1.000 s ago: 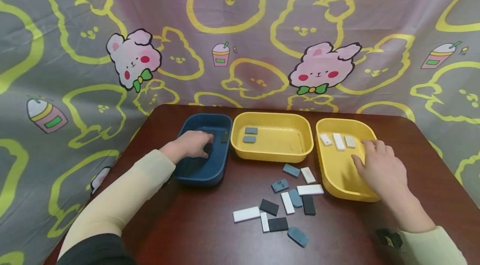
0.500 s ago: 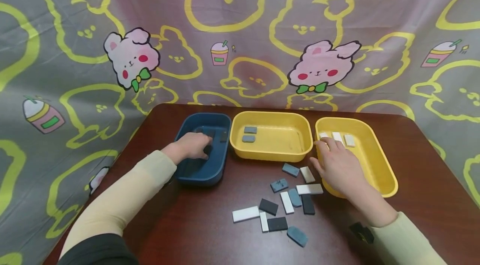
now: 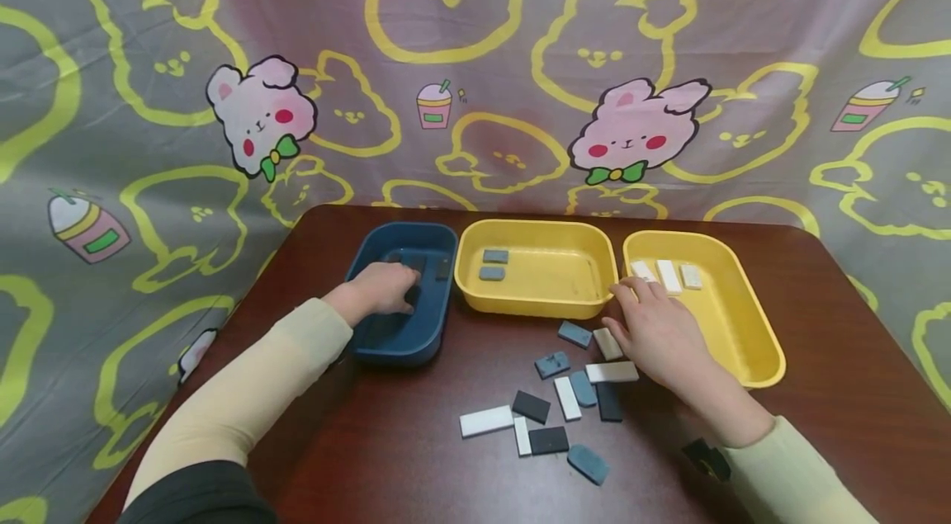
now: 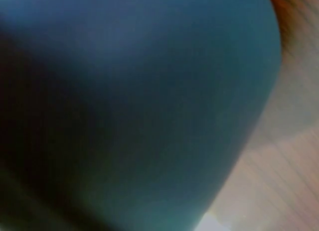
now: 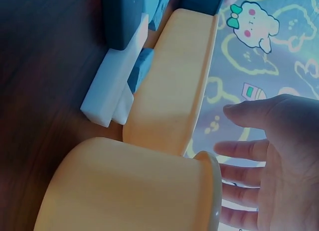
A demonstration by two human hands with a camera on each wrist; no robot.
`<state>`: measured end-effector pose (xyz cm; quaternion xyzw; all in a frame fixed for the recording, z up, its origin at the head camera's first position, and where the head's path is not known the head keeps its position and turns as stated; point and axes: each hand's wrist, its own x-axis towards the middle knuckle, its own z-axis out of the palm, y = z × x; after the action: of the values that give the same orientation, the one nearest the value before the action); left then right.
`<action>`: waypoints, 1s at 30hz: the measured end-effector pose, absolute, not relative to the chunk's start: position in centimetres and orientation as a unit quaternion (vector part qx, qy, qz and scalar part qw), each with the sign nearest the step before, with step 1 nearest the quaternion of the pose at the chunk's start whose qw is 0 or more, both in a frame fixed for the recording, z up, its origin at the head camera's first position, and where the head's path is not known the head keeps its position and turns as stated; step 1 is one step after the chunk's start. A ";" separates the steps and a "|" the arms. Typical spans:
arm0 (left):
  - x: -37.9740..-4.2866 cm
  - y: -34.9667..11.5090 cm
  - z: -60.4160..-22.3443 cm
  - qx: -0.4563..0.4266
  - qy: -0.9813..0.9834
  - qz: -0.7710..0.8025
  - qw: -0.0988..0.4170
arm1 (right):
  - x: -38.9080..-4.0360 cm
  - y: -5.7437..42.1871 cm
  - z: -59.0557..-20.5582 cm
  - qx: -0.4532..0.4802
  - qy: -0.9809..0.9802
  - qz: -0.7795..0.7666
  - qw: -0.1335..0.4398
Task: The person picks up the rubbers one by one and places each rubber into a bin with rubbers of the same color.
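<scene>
My left hand [image 3: 379,290] reaches into the blue bin [image 3: 401,355], fingers loosely bent and thumb apart. A dark block [image 3: 443,269] lies by the bin's right wall; the hand partly hides another dark shape. In the left wrist view, the blurred bin wall [image 4: 189,101] fills most of the picture. My right hand [image 3: 661,336] hovers over the left rim of the right yellow bin [image 3: 750,326], which has three white blocks [image 3: 669,276] inside. The right wrist view shows its fingers extended, holding nothing. A short white block [image 3: 607,344] lies just below its fingertips.
The middle yellow bin [image 3: 535,307] holds two blue-grey blocks [image 3: 495,257]. In front of the bins lie several loose white, black and blue-grey blocks, including a long white block [image 3: 486,422] and a blue-grey block [image 3: 589,464]. A patterned cloth [image 3: 513,95] hangs behind the table.
My right hand has moved left from inside the right yellow bin to its left rim, near the loose blocks. The left hand has stayed in the blue bin.
</scene>
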<state>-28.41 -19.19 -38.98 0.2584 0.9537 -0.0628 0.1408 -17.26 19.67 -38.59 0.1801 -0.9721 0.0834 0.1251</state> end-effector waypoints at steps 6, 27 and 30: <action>-27.0 -20.8 -37.7 0.231 0.967 -0.017 0.105 | -17.0 19.0 -38.9 0.218 -0.965 0.081 0.121; -25.5 -26.5 -39.7 0.007 0.984 0.151 0.092 | -14.8 14.1 -40.8 0.466 -0.878 0.103 -0.042; -25.5 -26.3 -40.1 0.005 0.986 0.137 0.090 | -14.7 13.6 -41.3 0.473 -0.874 0.092 -0.061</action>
<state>-25.55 -26.32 -40.13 0.0051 0.9865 0.1369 0.0899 -14.66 13.62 -41.28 0.4734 -0.8739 0.0924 -0.0606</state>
